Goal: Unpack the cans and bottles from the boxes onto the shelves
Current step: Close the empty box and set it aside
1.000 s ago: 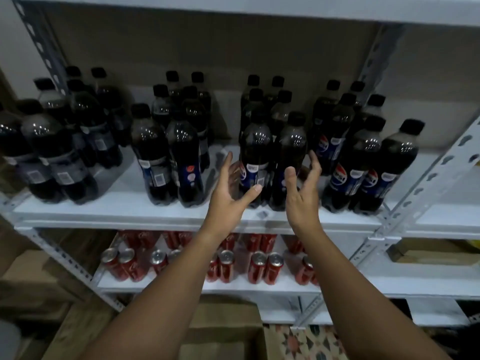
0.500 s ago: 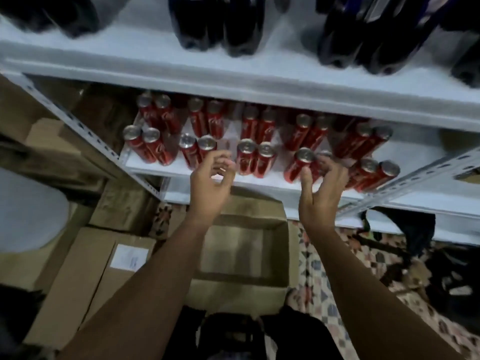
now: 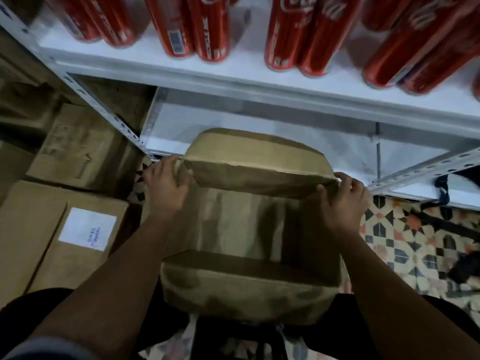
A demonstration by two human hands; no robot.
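Both hands, raised half a second earlier toward the row of cans, have dropped to the open cardboard box [image 3: 249,224] on the floor, and the view has tilted down with them. Left hand [image 3: 166,185] grips the box's left wall near its far corner, fingers curled over the rim; right hand [image 3: 342,201] grips the right wall at the opposite far corner, thumb inside and fingers outside. The box sits between the two forearms, directly below the camera, its far flap [image 3: 259,162] folded up against the lowest shelf and its near flap [image 3: 246,287] turned toward the person. What the box holds cannot be told; its interior is dim and blurred.

Red cola cans [image 3: 293,35] stand in pairs along the front edge of the white metal shelf [image 3: 233,76] above, well apart from the hands. A lower white shelf [image 3: 324,141] lies just behind the box. At left, closed cardboard cartons [image 3: 75,149] are stacked on the floor, the nearest carton [image 3: 33,235] bearing a white label [image 3: 87,228] with handwriting too small to read. Patterned floor tiles [image 3: 405,242] in orange, black and cream show to the right, beneath a perforated shelf upright [image 3: 426,170].
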